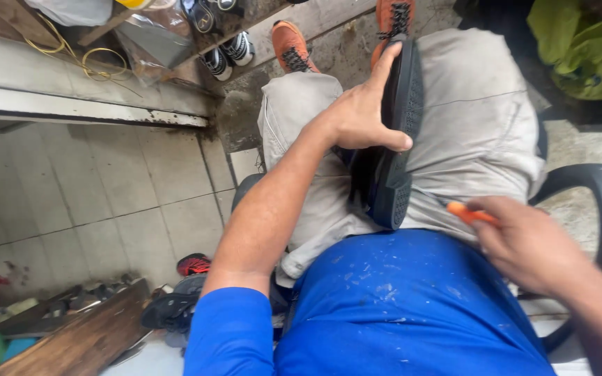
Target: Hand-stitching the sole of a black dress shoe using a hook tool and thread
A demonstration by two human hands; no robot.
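Resting on edge between the thighs, the dark rubber-soled shoe [393,150], likely light and stiff, is clasped round its sole rim by the left hand [360,115], the best hold, while the right hand [524,240] pinches an orange-handled tool [472,214].

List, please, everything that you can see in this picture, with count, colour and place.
shoe: one, dark with a black sole, on edge on the lap, under the left hand
orange-handled tool: one, in the right hand; its tip is hidden
sneakers: two, black and white, on the ground at top
sandals: dark ones and a red one, on the floor at lower left
yellow cord: one, coiled at top left
green bag: one, top right
chair armrest: one, black, at right
wooden plank: one, brown, lower left
orange shoes: two, on the person's feet
left hand: on the shoe
right hand: grips the tool
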